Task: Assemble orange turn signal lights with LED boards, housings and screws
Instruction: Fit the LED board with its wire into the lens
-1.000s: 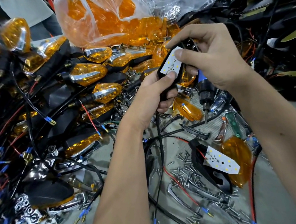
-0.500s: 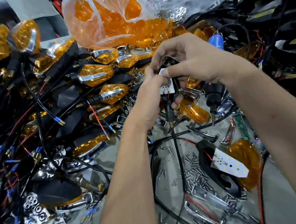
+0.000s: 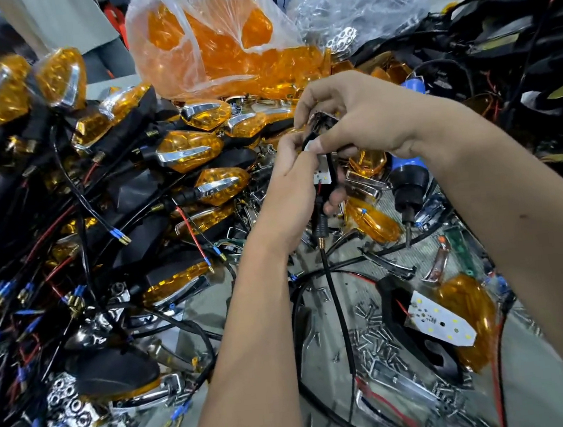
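Seating an LED board (image 3: 322, 178) into its black housing (image 3: 321, 125), above the counter (image 3: 548, 390).

We grip the housing's stem in our left hand (image 3: 293, 191) to steady it, while our right hand (image 3: 356, 116) curls over the top and its thumb presses the board down, probably so it sits flat before screws (image 3: 376, 338) go in. We find no readable brand or writing.
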